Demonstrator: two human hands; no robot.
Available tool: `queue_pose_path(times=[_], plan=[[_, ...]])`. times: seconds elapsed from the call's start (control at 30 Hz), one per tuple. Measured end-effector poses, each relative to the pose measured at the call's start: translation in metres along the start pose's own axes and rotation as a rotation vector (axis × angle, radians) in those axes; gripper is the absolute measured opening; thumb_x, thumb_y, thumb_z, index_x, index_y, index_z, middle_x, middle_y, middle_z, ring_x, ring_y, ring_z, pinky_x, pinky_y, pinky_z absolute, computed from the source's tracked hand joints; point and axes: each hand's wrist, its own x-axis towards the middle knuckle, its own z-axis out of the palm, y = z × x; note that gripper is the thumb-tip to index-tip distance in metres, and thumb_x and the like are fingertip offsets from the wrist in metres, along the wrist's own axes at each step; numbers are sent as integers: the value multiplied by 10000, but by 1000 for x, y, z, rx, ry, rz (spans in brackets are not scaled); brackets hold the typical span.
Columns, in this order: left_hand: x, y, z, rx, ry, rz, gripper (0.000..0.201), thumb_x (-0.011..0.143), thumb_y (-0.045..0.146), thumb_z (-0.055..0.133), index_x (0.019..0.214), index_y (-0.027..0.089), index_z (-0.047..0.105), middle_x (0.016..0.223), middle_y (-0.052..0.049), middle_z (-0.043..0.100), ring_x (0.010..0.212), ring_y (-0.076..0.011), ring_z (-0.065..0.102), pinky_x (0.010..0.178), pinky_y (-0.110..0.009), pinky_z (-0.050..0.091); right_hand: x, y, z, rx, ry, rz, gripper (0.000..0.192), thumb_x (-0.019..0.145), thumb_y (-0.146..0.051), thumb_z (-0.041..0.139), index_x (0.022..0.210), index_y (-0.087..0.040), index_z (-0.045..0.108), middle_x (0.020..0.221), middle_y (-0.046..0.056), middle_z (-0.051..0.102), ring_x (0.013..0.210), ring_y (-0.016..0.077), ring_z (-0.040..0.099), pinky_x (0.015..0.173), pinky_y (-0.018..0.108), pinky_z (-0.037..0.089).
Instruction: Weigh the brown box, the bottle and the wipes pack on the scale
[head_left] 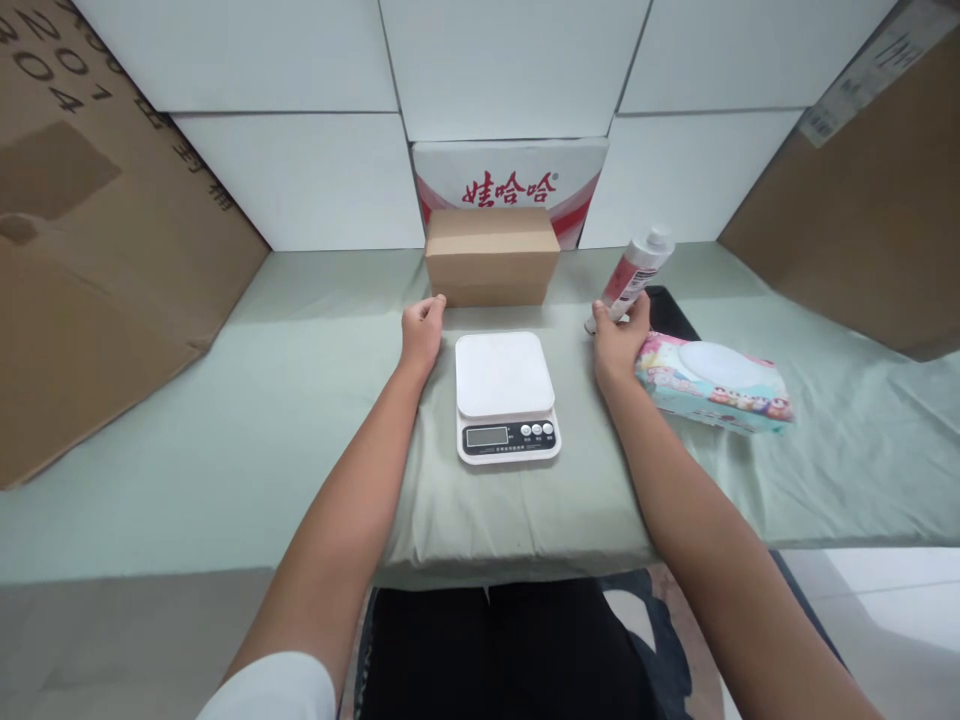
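Over the green-covered counter [322,400], a brown box [491,255] stands far and central, a tissue packet [716,385] lies at the right, and a white scale [506,375] sits nearer, in the middle. Right of the scale, the bottle [634,270] leans, cap [660,240] up and rightward. The right hand [619,338] has its fingers wrapped low around it; I'd say gripping nearer its middle would steady it, keeping the wrist off the packet. The left hand [421,328] is curled, fingers clenched, by the box's near left corner; contact I can't tell.
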Motion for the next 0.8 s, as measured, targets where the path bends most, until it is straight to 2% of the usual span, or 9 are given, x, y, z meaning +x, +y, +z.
queue_pose_path(times=[0.13,0.2,0.3,0.4,0.5,0.57,0.67,0.73,0.8], plan=[[-1,4,-1,61,-4,63,508,992,366,599,609,230,293,598,49,270,577,-122,268,572,-292,249,5,4,-4,-63,-16,3,735,830,-512,710,1434,-170,466,1338,187,596,1293,363,626,1151,663,488],[0,4,-2,68,89,102,449,1000,349,587,645,230,340,620,50,315,596,-121,326,602,-274,304,4,0,-5,-141,4,-40,901,808,-570,738,1545,-193,382,1423,192,525,1366,380,573,1205,697,420],[4,1,-4,55,277,161,284,986,340,628,773,229,475,740,36,471,726,-129,496,754,-249,439,-5,-18,-6,-311,80,-212,1150,761,-666,781,1676,-251,223,1575,199,340,1530,422,390,1279,740,285],[11,-5,-5,38,306,145,181,957,371,680,1034,227,603,1064,-41,666,1039,-173,643,995,-290,501,-20,-43,-3,-358,-6,-426,1090,836,-715,702,1706,-296,196,1674,180,197,1618,445,228,1282,747,276],[16,-12,-6,-33,152,53,459,957,503,668,1333,252,589,1473,-113,629,1388,-240,598,1188,-369,461,-35,-53,5,-257,-240,-475,939,920,-731,581,1701,-362,214,1722,130,234,1622,420,262,1249,736,355],[19,-16,-5,-86,50,-2,620,957,580,637,1478,264,528,1672,-121,487,1569,-268,458,1280,-401,389,-39,-48,14,-140,-386,-362,912,934,-755,534,1700,-389,202,1733,109,296,1612,388,316,1247,713,383],[21,-19,-3,-116,-41,-42,772,948,644,608,1585,231,465,1784,-118,320,1677,-272,275,1358,-406,267,-27,-27,34,82,-496,-19,978,905,-808,513,1704,-394,130,1771,85,284,1647,329,299,1305,662,325],[22,-22,-3,-107,-67,-36,803,944,676,599,1592,217,478,1779,-116,335,1680,-274,267,1376,-408,225,-11,-15,50,179,-523,186,1067,849,-834,550,1705,-382,100,1790,70,256,1681,295,237,1352,631,241],[24,-26,-2,-104,-82,-13,783,944,707,589,1564,232,526,1741,-107,412,1662,-283,315,1377,-433,234,5,-8,67,224,-538,276,1139,782,-843,608,1701,-377,122,1787,49,272,1693,275,208,1378,607,185]])
